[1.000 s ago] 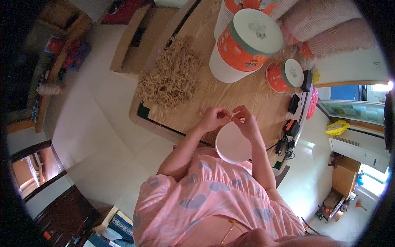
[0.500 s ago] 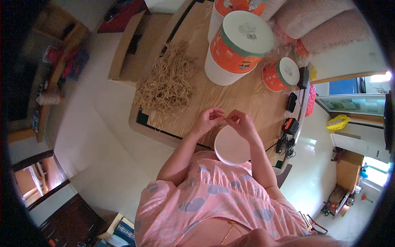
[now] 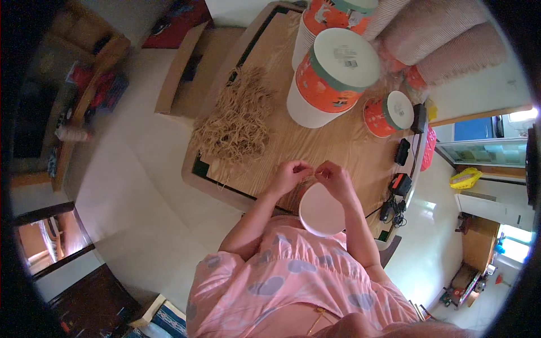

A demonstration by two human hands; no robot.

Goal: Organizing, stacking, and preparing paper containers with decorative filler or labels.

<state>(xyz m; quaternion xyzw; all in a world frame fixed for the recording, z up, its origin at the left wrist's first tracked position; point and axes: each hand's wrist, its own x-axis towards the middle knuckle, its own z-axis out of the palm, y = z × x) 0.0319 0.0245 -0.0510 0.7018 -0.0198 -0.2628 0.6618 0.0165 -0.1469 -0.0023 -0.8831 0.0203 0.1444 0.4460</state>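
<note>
My left hand [image 3: 292, 177] and my right hand [image 3: 335, 180] meet close together above the near edge of the table, each with its fingertips pinched. What they hold is too small to make out; it may be a thin strand. Just below them a round paper tub [image 3: 322, 212] leans against my front, its wide pale face turned up toward me. My right wrist passes beside its rim. Left of my hands lies a tangled heap of brown twine [image 3: 239, 121].
Large orange-and-white paper tubs [image 3: 329, 84] stand stacked upside down at the far side. A smaller orange tub [image 3: 386, 114] sits right of them, near wrapped stacks of cups [image 3: 445, 39]. A black-and-orange charger [image 3: 400, 184] with cables lies at the right edge. A cardboard box [image 3: 197, 67] adjoins the table's left.
The whole view has shifted, so table and tubs appear slightly lower and farther right. Both hands stay pinched close together above the tub.
</note>
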